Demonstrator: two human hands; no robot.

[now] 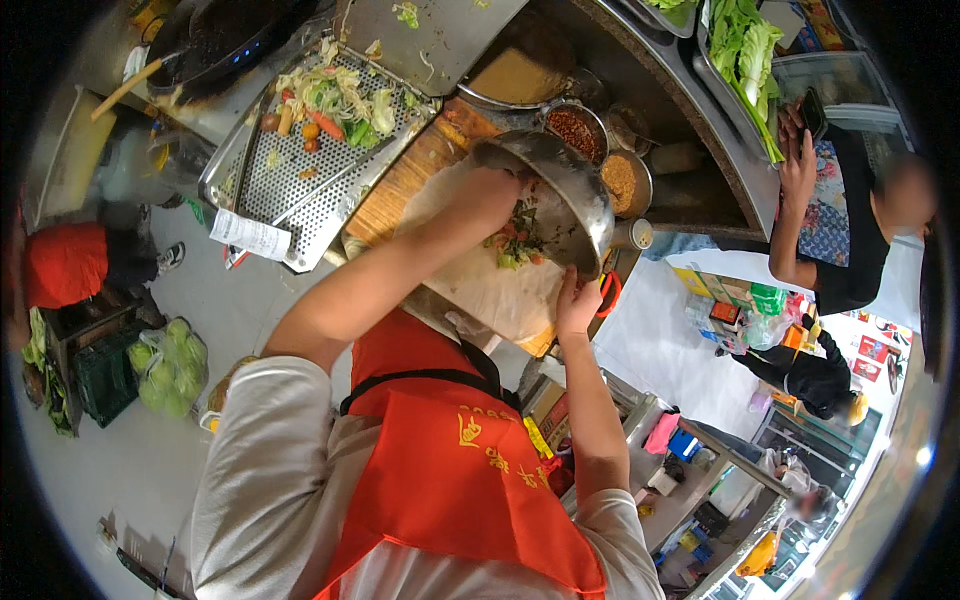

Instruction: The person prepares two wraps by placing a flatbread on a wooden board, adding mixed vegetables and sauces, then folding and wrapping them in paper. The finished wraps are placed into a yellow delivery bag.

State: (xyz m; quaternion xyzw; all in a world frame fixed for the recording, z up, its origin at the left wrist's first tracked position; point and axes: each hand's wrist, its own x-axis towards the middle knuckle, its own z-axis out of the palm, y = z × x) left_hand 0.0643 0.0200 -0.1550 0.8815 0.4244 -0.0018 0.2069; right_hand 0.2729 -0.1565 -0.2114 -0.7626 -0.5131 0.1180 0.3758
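My right hand [577, 301] grips the lower rim of a steel mixing bowl [590, 215], which is tipped on its side with its mouth toward me. At the bowl's mouth is my left hand [490, 197], its back toward me and its fingers mostly hidden. Chopped greens with reddish bits [520, 240] lie between the bowl's mouth and a pale, roundish surface [470, 285]; I cannot tell whether that is dough or a board. A brown wooden board [385, 203] shows beside it.
A perforated steel tray [255, 185] with vegetable scraps sits at the left. Beyond the bowl stand a container of red-brown bits [577, 130] and one of tan crumbs [625, 183]. Lettuce [742, 55] fills a far-right tray. A person holding a phone [812, 112] stands at the right.
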